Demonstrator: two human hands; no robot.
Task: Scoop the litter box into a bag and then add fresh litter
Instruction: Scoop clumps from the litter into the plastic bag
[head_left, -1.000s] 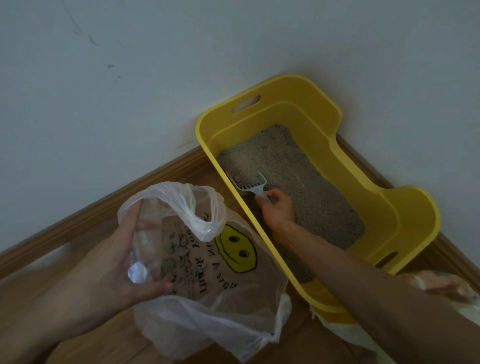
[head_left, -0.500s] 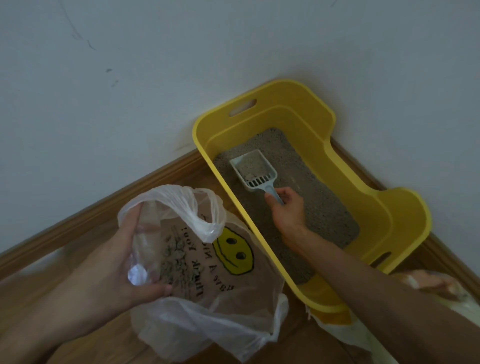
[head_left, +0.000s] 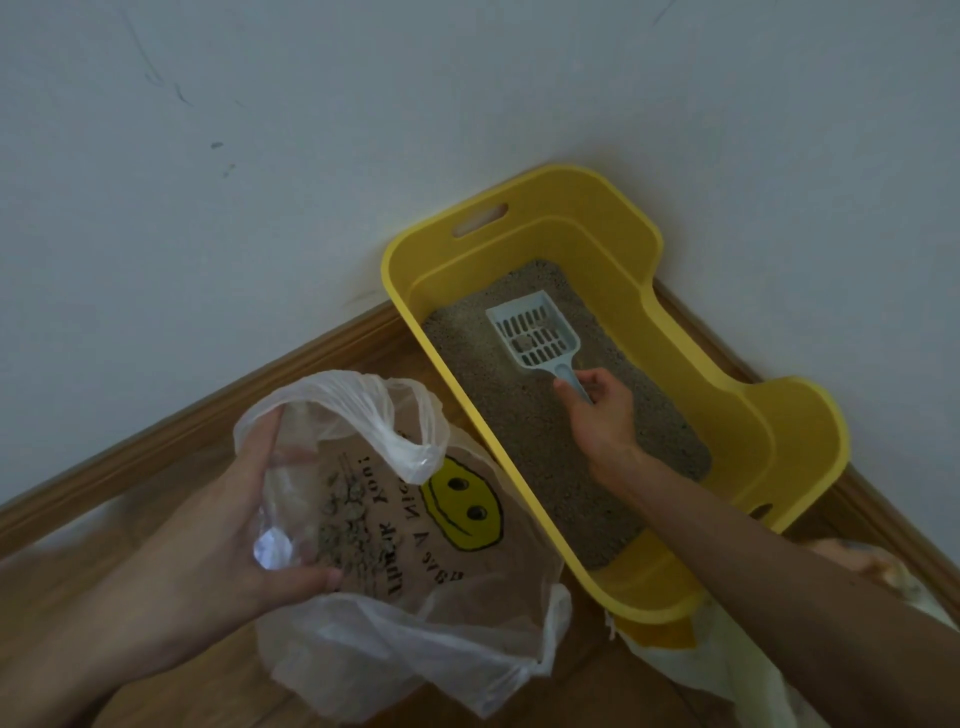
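A yellow litter box (head_left: 613, 218) stands in the room's corner, with grey-beige litter (head_left: 524, 441) spread over its bottom. My right hand (head_left: 597, 415) reaches into the box and grips the handle of a pale blue slotted scoop (head_left: 535, 332). The scoop is lifted above the litter, and a small clump lies on its slots. Left of the box, my left hand (head_left: 244, 530) holds open the rim of a clear plastic bag (head_left: 395, 613) with a yellow smiley face printed on it. Scooped clumps (head_left: 343, 525) lie inside the bag.
White walls (head_left: 260, 156) meet behind the box, with a wooden baseboard (head_left: 171, 436) along the wooden floor (head_left: 156, 706). Another pale bag or sack (head_left: 727, 660) lies at the near right, partly tucked under the box's near end and behind my right arm.
The scoop was dug into the litter near the box's left wall; my right hand has lifted it out, and most litter has sifted through, leaving a small clump. The bag hand stayed put.
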